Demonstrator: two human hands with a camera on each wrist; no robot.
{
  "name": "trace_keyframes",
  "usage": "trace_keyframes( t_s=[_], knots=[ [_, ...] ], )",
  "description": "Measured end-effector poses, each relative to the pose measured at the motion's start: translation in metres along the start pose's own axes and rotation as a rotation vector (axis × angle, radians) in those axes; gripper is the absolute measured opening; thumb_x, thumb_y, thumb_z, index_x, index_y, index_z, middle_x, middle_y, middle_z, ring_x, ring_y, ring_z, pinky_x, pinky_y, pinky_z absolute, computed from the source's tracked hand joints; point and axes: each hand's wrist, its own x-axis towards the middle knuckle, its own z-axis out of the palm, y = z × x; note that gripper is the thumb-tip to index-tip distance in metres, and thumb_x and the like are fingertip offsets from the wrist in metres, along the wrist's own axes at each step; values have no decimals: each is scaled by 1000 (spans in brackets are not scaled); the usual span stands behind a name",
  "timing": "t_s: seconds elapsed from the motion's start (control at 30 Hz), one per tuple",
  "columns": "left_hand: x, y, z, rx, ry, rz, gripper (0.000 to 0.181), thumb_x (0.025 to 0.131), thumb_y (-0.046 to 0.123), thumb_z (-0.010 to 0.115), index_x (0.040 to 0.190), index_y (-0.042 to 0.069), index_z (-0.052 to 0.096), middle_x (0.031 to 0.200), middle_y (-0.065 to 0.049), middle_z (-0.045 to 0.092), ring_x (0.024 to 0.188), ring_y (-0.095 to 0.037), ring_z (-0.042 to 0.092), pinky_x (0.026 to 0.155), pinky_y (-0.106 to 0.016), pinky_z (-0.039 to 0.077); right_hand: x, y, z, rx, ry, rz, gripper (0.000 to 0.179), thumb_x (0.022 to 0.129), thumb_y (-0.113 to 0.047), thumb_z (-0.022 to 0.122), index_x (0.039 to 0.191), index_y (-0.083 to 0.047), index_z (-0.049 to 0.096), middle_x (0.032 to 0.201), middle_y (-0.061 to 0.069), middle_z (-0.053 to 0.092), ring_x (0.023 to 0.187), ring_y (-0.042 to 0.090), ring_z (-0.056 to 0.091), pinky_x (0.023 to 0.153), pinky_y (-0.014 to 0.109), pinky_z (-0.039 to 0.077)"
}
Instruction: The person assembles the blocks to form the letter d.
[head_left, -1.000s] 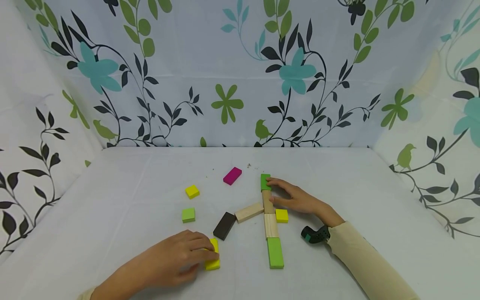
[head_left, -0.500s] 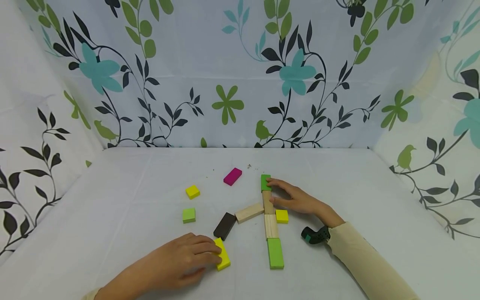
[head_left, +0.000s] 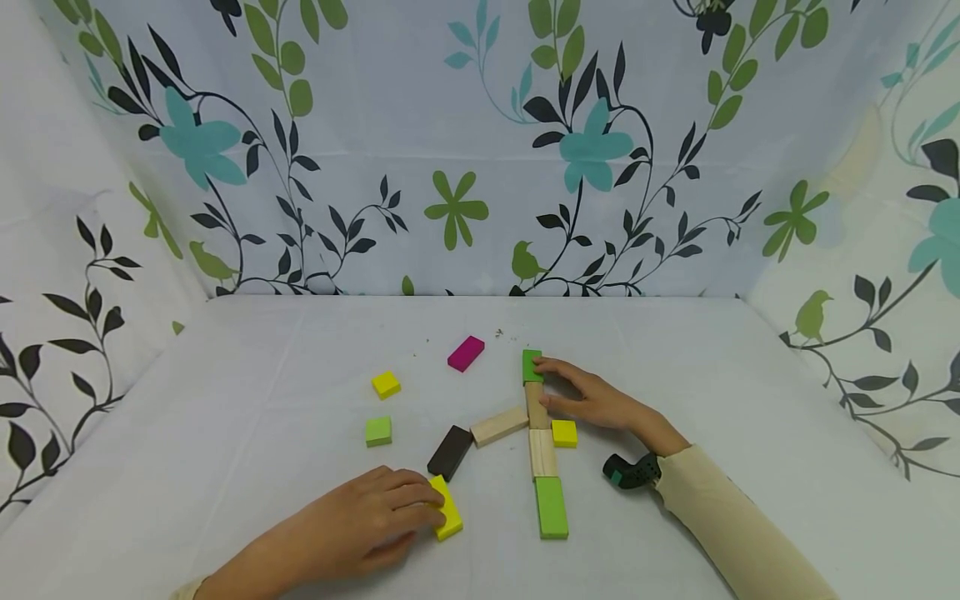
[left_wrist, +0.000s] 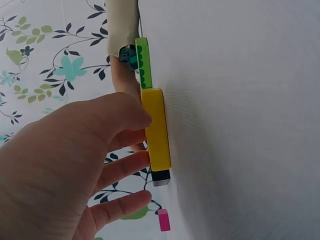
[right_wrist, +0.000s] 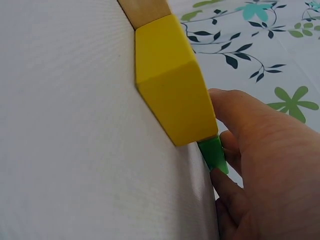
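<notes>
Head view: left hand [head_left: 367, 518], loosely bent, touches a yellow block [head_left: 451, 515] beside the dark block [head_left: 450, 452]; right hand [head_left: 597, 400], fingers spread, touches the far green block [head_left: 529, 365]. Light, level pressure should steer best.

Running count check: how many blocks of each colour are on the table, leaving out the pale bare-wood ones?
Yellow blocks: 3
Green blocks: 3
Magenta block: 1
Very dark block: 1
Total: 8
</notes>
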Motion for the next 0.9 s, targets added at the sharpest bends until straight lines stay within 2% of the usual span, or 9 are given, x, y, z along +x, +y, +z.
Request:
trace_keyframes(
  t_s=[0.07, 0.2, 0.3, 0.4, 0.47, 0.57, 0.7, 0.9],
  knots=[
    [1, 0, 1, 1, 28, -1, 25, 89, 18, 68, 113, 22, 63, 120, 7, 62, 109, -11, 57, 91, -31, 50, 0, 0, 0, 3, -1, 0, 53, 97, -27, 61, 144, -12, 43, 157, 8, 32, 147, 33, 22, 116, 56, 20],
    [3, -5, 4, 6, 127, 5, 20, 91, 19, 64, 112, 21, 63, 120, 4, 61, 108, -12, 58, 92, -30, 48, -1, 0, 0, 1, -4, -2, 53, 97, -27, 61, 144, -12, 43, 157, 9, 31, 147, 34, 22, 116, 56, 19],
    [4, -14, 7, 8, 185, 4, 18, 95, 19, 59, 112, 19, 65, 119, 2, 62, 106, -13, 58, 92, -30, 48, -1, -1, 0, 3, -1, 1, 53, 96, -27, 62, 143, -12, 43, 157, 8, 31, 147, 33, 22, 116, 55, 19],
    [3, -25, 9, 3, 212, -2, 20, 97, 20, 56, 113, 16, 66, 116, 0, 63, 105, -14, 59, 91, -30, 48, 0, -1, 0, 5, 0, 5, 53, 96, -27, 62, 143, -12, 44, 157, 7, 31, 147, 32, 22, 117, 54, 19],
    [2, -33, 11, 6, 213, -17, 21, 98, 22, 55, 114, 15, 66, 116, 0, 62, 106, -15, 59, 92, -32, 48, 0, -1, 0, 4, -5, 6, 53, 96, -28, 62, 143, -12, 43, 157, 7, 31, 147, 31, 22, 117, 53, 19],
    [5, -45, 15, 12, 196, -45, 22, 95, 22, 62, 115, 15, 66, 116, -1, 62, 106, -15, 59, 91, -34, 48, -1, 0, -1, 3, -2, 5, 53, 96, -28, 63, 143, -13, 44, 157, 7, 31, 147, 31, 22, 117, 53, 19],
    [17, -59, 17, 41, 140, -93, 25, 92, 24, 67, 115, 15, 66, 115, 0, 62, 105, -16, 59, 92, -37, 49, -1, 0, -2, 8, 6, -5, 52, 96, -26, 62, 143, -13, 44, 157, 8, 32, 147, 32, 22, 116, 55, 20],
    [37, -73, 16, 70, 84, -142, 25, 91, 19, 67, 116, 15, 67, 114, -1, 62, 106, -18, 60, 93, -38, 47, 0, 3, 0, 13, 5, -6, 52, 97, -26, 61, 144, -13, 43, 157, 8, 31, 147, 33, 21, 116, 56, 19]
  ],
)
